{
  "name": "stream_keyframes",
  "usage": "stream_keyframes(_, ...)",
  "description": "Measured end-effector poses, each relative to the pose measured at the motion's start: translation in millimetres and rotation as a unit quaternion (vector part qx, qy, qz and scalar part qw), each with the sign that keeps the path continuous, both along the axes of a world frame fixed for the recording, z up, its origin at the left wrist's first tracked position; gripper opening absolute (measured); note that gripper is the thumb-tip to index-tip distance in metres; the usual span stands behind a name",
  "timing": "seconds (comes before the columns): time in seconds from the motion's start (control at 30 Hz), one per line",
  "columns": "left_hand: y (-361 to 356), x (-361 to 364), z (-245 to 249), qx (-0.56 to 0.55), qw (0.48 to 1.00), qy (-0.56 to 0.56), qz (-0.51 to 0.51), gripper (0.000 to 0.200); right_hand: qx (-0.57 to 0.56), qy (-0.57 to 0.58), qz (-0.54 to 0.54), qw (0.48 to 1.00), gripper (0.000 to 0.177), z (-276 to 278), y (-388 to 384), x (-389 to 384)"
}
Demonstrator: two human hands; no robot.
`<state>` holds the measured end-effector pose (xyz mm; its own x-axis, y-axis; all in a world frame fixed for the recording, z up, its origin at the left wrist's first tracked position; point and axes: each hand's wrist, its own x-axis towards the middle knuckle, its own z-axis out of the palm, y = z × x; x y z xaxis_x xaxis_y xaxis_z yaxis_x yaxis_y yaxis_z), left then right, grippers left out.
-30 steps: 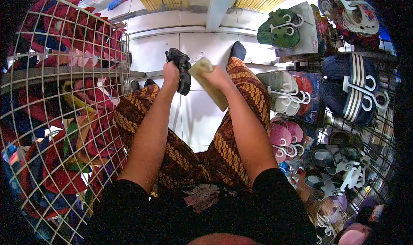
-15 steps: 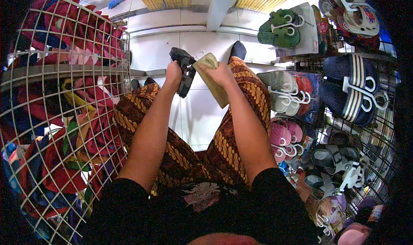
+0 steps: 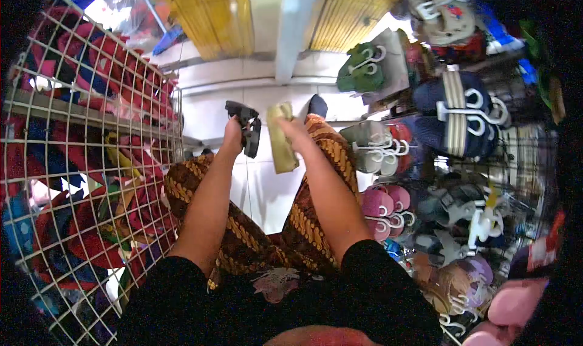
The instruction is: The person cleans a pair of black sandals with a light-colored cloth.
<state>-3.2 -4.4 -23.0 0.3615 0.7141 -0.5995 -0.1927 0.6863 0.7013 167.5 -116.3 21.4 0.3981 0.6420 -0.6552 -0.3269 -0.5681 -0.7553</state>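
Note:
I sit with my knees raised over a white tiled floor [image 3: 267, 188]. My left hand [image 3: 232, 136] grips a dark sandal [image 3: 248, 127] held out in front of me. My right hand [image 3: 291, 130] holds a yellowish-green cloth [image 3: 281, 142] that hangs down right beside the sandal. Both arms stretch forward above my patterned brown trousers [image 3: 316, 206].
A white wire rack [image 3: 91, 182] full of red and blue footwear stands close on my left. On my right a display holds hanging sandals: green [image 3: 364, 66], navy striped [image 3: 455, 112], pink [image 3: 388, 203] and others. A yellow slatted wall [image 3: 212, 12] is ahead.
My view has tilted and shifted, so both hands sit lower in the frame. The hands keep the sandal and the cloth, with the cloth now hanging more vertically beside the sandal.

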Motion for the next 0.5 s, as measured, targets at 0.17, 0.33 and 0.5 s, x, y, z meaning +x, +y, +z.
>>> stream_keyframes(0.17,-6.4,-3.4,34.4,0.037,0.997,0.007,-0.074,0.029,0.12,0.257,-0.129,0.95,0.031,31.1,-33.1,0.6)
stream_keyframes(0.33,-15.4,-19.7,23.5,0.241,0.966,0.067,-0.072,0.032,0.3,0.155,-0.093,0.937,0.035,93.0,-109.6,-13.2)
stream_keyframes(0.5,-57.7,-39.8,56.2,0.369,0.902,0.176,-0.141,0.029,0.226,0.341,-0.166,0.897,0.045,140.4,-233.9,-32.6)
